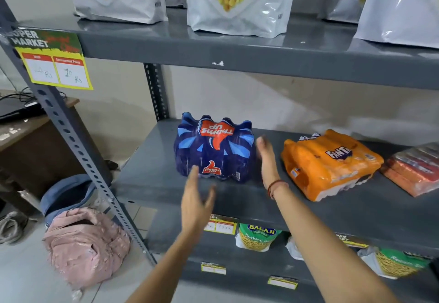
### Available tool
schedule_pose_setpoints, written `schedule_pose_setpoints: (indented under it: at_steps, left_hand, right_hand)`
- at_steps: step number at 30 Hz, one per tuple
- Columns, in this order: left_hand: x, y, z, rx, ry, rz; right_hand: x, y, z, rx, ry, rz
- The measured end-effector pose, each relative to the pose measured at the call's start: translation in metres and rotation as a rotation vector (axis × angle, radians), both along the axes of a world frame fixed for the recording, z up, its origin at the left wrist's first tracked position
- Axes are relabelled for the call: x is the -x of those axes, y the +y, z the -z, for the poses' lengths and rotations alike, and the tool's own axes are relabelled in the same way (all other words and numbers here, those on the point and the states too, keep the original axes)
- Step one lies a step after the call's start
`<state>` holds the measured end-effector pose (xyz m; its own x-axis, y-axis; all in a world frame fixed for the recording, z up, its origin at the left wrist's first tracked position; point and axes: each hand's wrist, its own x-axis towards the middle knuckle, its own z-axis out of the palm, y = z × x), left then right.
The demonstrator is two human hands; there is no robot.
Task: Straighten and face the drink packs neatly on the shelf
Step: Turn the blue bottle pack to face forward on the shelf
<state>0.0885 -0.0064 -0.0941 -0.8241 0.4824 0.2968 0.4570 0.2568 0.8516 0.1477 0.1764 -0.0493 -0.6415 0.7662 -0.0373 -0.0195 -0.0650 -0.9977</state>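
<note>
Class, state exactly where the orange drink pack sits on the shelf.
The orange drink pack lies tilted on the middle shelf, right of centre, between the blue drink pack and a red pack.

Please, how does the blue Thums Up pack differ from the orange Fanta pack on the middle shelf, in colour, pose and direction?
The Thums Up pack is dark blue; the Fanta pack is orange. The Thums Up pack stands upright, its big logo upside down, while the Fanta pack lies tilted and skewed. The open left hand and right hand flank the Thums Up pack; neither touches the Fanta pack. Both are shrink-wrapped multipacks.

Dark blue Thums Up pack point(215, 150) with red logo, orange Fanta pack point(330, 164), grey shelf point(308, 207).
</note>
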Motion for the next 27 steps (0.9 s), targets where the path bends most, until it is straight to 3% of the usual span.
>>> schedule_pose_setpoints:
  at_steps: [2,4,12,16,18,20,23,27]
  left_hand:
    - [-0.017,0.018,0.000,0.066,-0.017,0.198]
    - [-0.026,0.037,0.000,0.092,-0.078,0.281]
    - [0.005,0.041,-0.007,-0.021,-0.255,0.265]
    - [0.072,0.016,-0.027,0.278,-0.067,0.320]
    - [0.104,0.000,-0.033,0.418,-0.020,0.332]
    - [0.129,-0.016,-0.032,0.420,-0.036,0.272]
    - [0.138,-0.030,-0.023,0.244,-0.151,-0.001]
    - [0.107,-0.025,-0.024,0.084,-0.272,0.050]
  right_hand:
    - [0.004,0.002,-0.016,0.095,0.013,-0.087]
    - [0.006,0.002,-0.022,0.068,-0.013,-0.114]
    - [-0.006,-0.023,-0.009,-0.233,-0.044,0.044]
    - [-0.010,-0.074,0.010,-0.461,-0.053,0.135]
    - [-0.002,-0.099,0.015,-0.478,0.013,0.102]
    - [0.005,-0.121,0.018,-0.516,-0.005,-0.040]
    - [0.009,-0.125,0.026,-0.625,-0.105,-0.125]
    - [-0.002,-0.085,0.015,-0.678,-0.088,0.352]
